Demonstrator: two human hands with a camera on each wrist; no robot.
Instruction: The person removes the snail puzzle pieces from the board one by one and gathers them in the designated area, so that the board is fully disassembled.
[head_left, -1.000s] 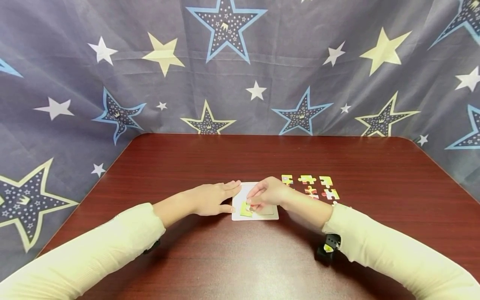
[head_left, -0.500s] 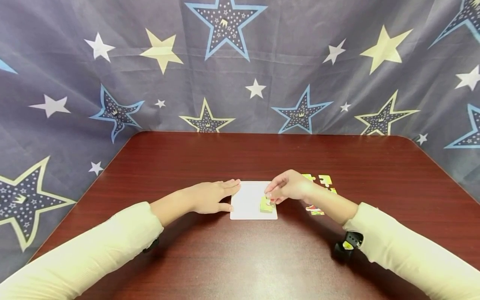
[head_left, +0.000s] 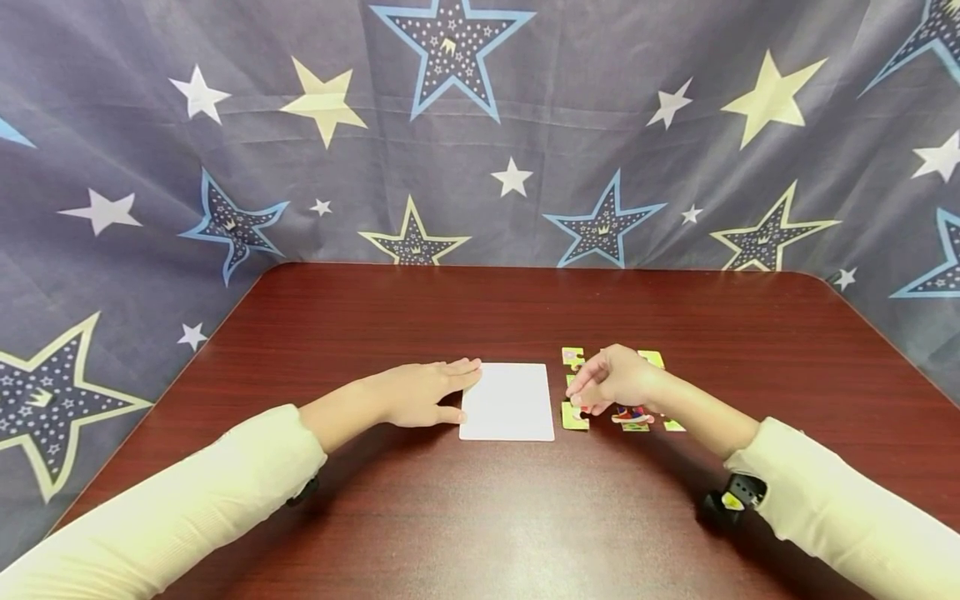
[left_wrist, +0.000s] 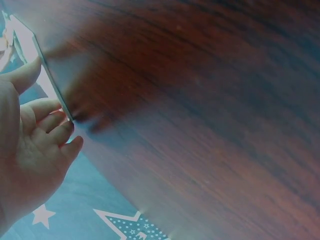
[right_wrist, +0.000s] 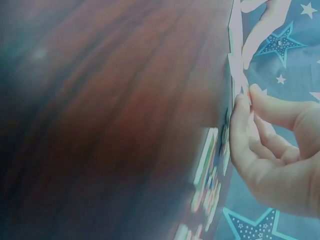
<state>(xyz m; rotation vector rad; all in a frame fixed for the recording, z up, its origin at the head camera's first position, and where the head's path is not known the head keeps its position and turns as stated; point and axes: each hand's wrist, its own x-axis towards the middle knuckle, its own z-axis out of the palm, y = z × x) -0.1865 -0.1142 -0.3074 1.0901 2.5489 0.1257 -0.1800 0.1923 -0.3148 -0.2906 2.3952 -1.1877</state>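
My left hand point(head_left: 427, 396) lies at the left edge of a white square board point(head_left: 508, 402), thumb and fingers spread along that edge. In the left wrist view, the fingertips touch the rim of the board point(left_wrist: 52, 86). To the right of the board, my right hand point(head_left: 618, 379) pinches a yellow-green jigsaw puzzle piece point(head_left: 574, 417) by its upper right part, between thumb and index finger. This piece is low over the table, at the near left corner of a group of puzzle pieces. The hand and forearm partly cover that group.
Other puzzle pieces show around my right hand: a yellow one point(head_left: 573, 356) at the far left, another point(head_left: 652, 358) at the far right, and a red and blue one point(head_left: 633, 417) nearer. The dark red wooden table point(head_left: 487, 517) ends at a star-patterned curtain point(head_left: 510, 125).
My right hand has carried the puzzle piece from over the white board to the right, off it and to the other pieces. The left hand has stayed at the board's edge.
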